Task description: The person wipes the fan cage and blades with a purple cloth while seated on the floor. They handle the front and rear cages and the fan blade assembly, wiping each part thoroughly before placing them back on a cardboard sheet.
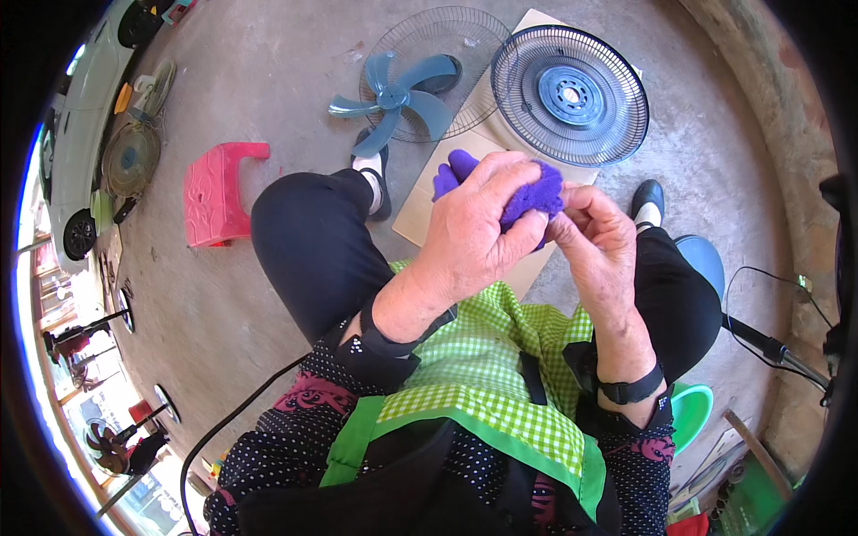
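Above my lap, my left hand (465, 223) is closed around a purple knitted glove (538, 194). Some of the glove's fingers stick out on the far left side of that hand. My right hand (597, 243) pinches the glove's near right edge between thumb and fingertips. The glove looks bunched up, so part of it is hidden by my fingers. Beyond my hands lie a blue fan blade (391, 96) and a dark round fan grille with a blue centre (617, 98). Another wire grille (474, 25) rests on the floor under the blade.
A sheet of cardboard (438, 192) lies under the dark grille. To my left stands a pink plastic stool (213, 192), with an old fan (131, 159) and a parked car farther off. A green basin (693, 415) and a black pole (760, 339) are at my right.
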Motion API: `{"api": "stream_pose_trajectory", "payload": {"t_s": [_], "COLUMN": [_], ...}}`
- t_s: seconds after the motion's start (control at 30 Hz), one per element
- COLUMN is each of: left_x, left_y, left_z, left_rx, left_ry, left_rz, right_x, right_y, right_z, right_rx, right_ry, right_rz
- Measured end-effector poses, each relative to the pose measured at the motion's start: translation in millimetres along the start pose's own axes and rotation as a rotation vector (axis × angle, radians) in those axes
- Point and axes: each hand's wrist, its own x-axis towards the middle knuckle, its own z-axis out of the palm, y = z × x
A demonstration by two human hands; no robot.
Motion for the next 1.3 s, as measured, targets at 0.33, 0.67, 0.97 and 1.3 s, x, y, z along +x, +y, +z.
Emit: {"api": "stream_pose_trajectory", "payload": {"t_s": [0.33,0.67,0.97,1.3], "left_x": [-3.2,-11.6,5.6,-14.4], "left_y": [-2.6,13.3,15.7,13.2], "left_z": [6.4,13.5,-25.7,22.0], "left_rx": [-0.866,-1.172,-0.524,-1.268], "left_ry": [-0.244,-0.07,-0.462,-0.147], "left_rz": [-0.458,-0.488,-0.367,-0.603], "right_x": [-19.6,-23.5,-21.4,-29.0], "right_y": [-11.7,-19.0,-38.9,-4.8], "right_z": [-12.3,-5.0,-6.2,10.6], "right_rx": [0.364,0.478,-0.023,0.564], "right_ry": [0.02,-0.034,-0.129,0.204], "right_rz": [0.121,0.089,0.29,0.216]}}
